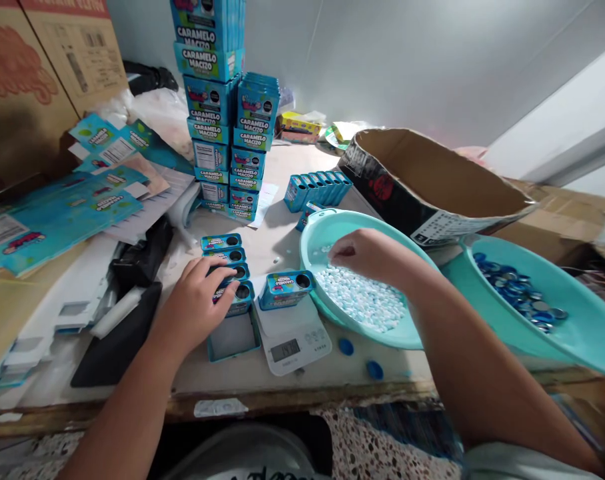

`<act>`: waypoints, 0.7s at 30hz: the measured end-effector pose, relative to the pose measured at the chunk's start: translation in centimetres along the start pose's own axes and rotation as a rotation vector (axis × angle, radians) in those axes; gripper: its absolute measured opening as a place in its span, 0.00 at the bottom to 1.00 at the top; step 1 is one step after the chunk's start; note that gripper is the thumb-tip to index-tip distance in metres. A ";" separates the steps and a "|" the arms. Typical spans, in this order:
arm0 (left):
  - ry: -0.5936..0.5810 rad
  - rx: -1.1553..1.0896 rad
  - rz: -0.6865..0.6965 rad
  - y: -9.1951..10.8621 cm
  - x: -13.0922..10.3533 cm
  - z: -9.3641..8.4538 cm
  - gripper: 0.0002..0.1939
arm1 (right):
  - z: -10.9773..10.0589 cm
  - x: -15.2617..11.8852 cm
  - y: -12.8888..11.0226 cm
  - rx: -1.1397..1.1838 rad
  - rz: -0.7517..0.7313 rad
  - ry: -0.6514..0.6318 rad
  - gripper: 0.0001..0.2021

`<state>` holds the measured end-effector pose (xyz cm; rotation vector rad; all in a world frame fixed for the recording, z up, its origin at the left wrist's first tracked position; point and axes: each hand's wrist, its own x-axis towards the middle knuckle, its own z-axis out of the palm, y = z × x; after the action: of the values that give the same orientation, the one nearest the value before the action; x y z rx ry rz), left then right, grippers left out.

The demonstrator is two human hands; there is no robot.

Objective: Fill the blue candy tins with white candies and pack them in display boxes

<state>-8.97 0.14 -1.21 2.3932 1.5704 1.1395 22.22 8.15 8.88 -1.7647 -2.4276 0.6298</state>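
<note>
My left hand (200,297) curves over a row of blue candy tins (221,241), its thumb and fingers closed about one of the nearer tins. These tins have round holes in their tops, and the nearest stands by a shallow blue-edged tray (234,337). Another open-topped candy tin (285,288) sits on a white digital scale (297,343), whose display is lit but hard to read. My right hand (360,253) is over a turquoise basin (317,230) of small white and pale blue candies (365,297). Its fingers are curled together; what they hold is hidden.
Tall stacks of candy boxes (210,100) stand behind the tins. A row of upright tins (317,190) is beyond the basin. A cut-down carton (432,177) and a second basin (572,287) with blue lids (522,293) are at right. Two blue caps (375,370) lie near the edge.
</note>
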 end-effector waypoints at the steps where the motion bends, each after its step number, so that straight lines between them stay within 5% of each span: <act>1: 0.001 -0.001 0.000 0.0 0.0 0.0 0.12 | -0.3 -0.2 -1.0 0.054 -0.028 0.031 0.07; 7: -0.003 0.004 -0.007 -0.1 -0.1 0.2 0.11 | 1.9 -1.4 -4.7 0.415 -0.205 0.124 0.11; 13: -0.003 0.018 0.001 0.1 -0.1 0.1 0.12 | 4.0 -3.0 -4.4 0.283 -0.390 0.232 0.10; 17: -0.005 0.019 -0.001 0.2 -0.1 0.0 0.12 | 2.7 -3.2 -2.2 0.212 -0.391 0.312 0.13; 21: -0.003 0.023 -0.001 0.1 0.0 0.0 0.12 | 2.5 -2.6 3.2 -0.013 -0.089 0.197 0.13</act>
<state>-8.88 0.05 -1.19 2.4068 1.5931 1.1226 25.23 5.85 5.87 -1.6273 -2.3648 0.4111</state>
